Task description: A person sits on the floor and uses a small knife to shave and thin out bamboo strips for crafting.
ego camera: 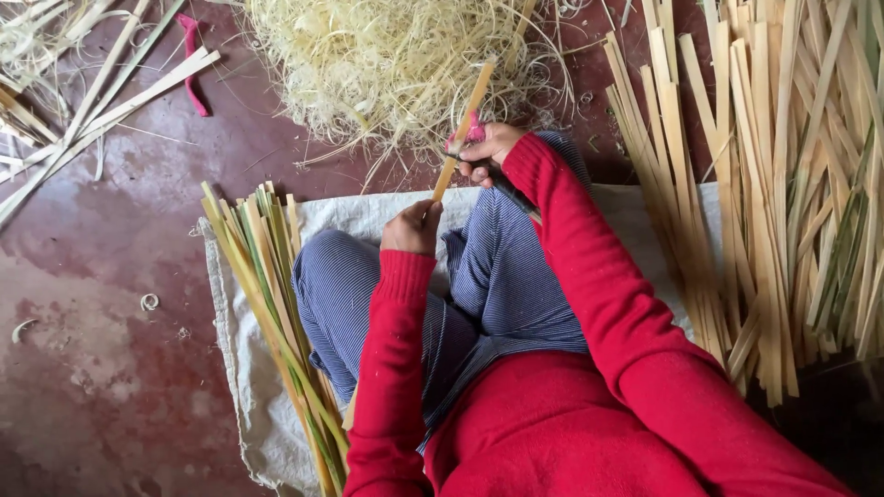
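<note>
Fingers of the left hand (412, 228) clamp a bamboo strip (463, 129) above the knees, while the right hand (485, 150) grips a blade against it, mid-shave; the next stroke likely demands steady pressure

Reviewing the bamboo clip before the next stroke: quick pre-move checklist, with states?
1. Left hand grip on bamboo strip: ok, closed around its lower part.
2. Right hand on the strip higher up, with the dark tool: ok.
3. Tool edge position on strip: cannot tell, hidden by fingers.
4. Strip pointing away from body, toward the shavings pile: ok.
5. Cloth under legs: ok.
</note>
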